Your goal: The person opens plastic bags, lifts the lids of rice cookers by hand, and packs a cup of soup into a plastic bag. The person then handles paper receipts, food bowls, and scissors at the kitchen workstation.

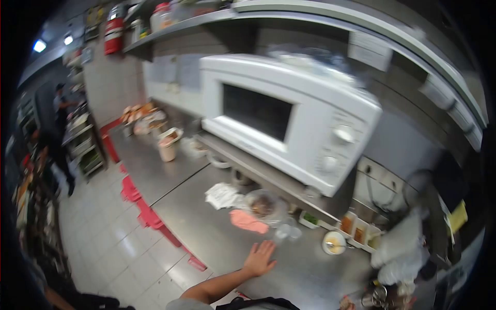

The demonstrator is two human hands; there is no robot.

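My left hand (pixel 260 258) is stretched over the steel counter (pixel 206 240), fingers spread and holding nothing. Just beyond its fingertips are small clear plastic cups (pixel 287 232) and a crumpled pink-orange cloth (pixel 248 221). Behind the cloth lies a clear plastic bag (pixel 265 204) with something dark inside. A crumpled white paper or cloth (pixel 222 196) is beside that bag. My right hand cannot be made out; a small blurred tan shape (pixel 347 303) at the bottom edge is too unclear to name.
A white microwave (pixel 258 108) stands on a raised shelf over the counter. To the right are a white bowl (pixel 334 243) with a spoon, food containers (pixel 359 230) and plastic bags (pixel 400 253). Red edging (pixel 150 218) borders the counter. People (pixel 51 150) stand far left.
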